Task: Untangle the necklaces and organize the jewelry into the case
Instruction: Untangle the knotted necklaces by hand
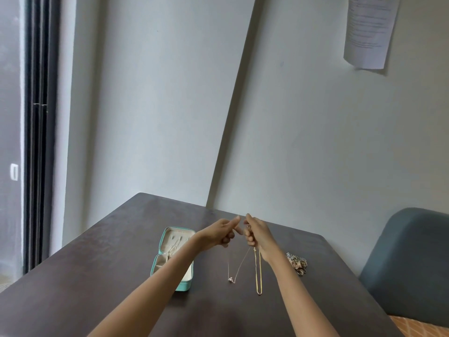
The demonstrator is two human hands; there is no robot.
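Both hands are raised above the dark table (102,276), close together. My left hand (224,231) pinches the top of a thin silver chain with a small pendant (231,279) that hangs down toward the table. My right hand (256,233) grips the upper end of a gold chain necklace (258,273), which dangles in a long loop. The two chains meet between my hands; whether they are tangled there I cannot tell. A teal jewelry case (181,287) lies open to the left, partly hidden by my left forearm, with a chain in its lid.
A small heap of rings and other jewelry (297,262) lies on the table to the right of my right wrist. A grey-blue chair (410,263) stands at the table's right side. Walls close off the far edges, and a paper sheet (369,32) hangs on the right wall.
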